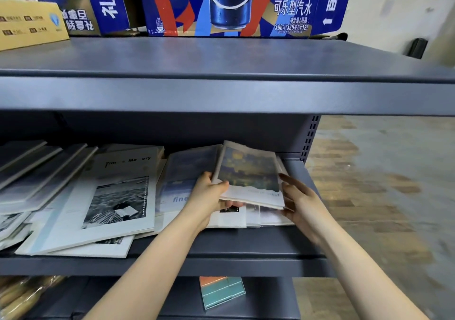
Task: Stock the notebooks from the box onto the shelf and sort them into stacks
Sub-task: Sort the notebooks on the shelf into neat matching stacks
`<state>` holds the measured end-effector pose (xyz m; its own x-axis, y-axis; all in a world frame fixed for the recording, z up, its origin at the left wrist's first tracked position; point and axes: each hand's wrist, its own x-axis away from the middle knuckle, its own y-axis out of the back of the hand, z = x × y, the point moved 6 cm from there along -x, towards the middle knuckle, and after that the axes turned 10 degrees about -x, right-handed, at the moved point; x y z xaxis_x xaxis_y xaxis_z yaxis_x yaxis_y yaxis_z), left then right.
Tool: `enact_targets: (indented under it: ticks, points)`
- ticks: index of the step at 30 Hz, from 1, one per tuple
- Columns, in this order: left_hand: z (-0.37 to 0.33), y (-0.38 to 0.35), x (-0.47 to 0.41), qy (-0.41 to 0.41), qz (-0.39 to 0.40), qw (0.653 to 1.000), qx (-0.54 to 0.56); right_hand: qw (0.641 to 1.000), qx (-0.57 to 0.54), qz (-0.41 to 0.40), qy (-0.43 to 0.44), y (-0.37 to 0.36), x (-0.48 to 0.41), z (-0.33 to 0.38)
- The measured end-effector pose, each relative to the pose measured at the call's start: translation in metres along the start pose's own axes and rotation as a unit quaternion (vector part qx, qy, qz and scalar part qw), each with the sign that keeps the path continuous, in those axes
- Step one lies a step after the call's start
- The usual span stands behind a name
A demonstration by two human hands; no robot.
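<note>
On the middle shelf [246, 248] lie several notebooks in loose heaps. My left hand [209, 196] grips the near left corner of a small stack of notebooks with a dark painted cover [248, 169], thumb on top and fingers underneath, lifting it tilted above other notebooks. My right hand [299, 196] touches the stack's right edge with fingers spread and nearly straight. Left of it lie a bluish notebook marked "fine" [177, 179] and a large white notebook with a black-and-white photo [115, 196]. Grey notebooks [37, 171] fan out at the far left. No box of notebooks is in view.
The upper shelf [221, 56] carries blue cola cartons [221, 4] and a tan cardboard box [29, 24]. Below, on the lowest shelf, lies a teal and orange item [221, 292], with wrapped goods [22, 295] at the left. Wooden floor [381, 184] spreads to the right.
</note>
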<state>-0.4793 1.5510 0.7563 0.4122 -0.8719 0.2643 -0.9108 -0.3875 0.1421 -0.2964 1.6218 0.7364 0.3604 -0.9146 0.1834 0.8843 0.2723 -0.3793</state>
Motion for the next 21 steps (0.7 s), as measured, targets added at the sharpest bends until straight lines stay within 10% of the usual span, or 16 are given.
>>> enact_targets:
  ticks: [6, 10, 21]
  points:
    - [0.004, 0.028, 0.007, -0.047, -0.068, 0.991, -0.103, 0.989, 0.147, 0.012, 0.007, -0.015, -0.007, -0.006]
    - [-0.001, 0.062, 0.008, -0.084, -0.182, 0.915, -0.349, 0.976, 0.212, 0.019, 0.039, -0.039, -0.013, -0.009]
    - [0.011, 0.096, 0.017, -0.106, -0.179, 0.857, -0.472, 0.900, 0.424, 0.021, 0.100, -0.093, -0.018, 0.003]
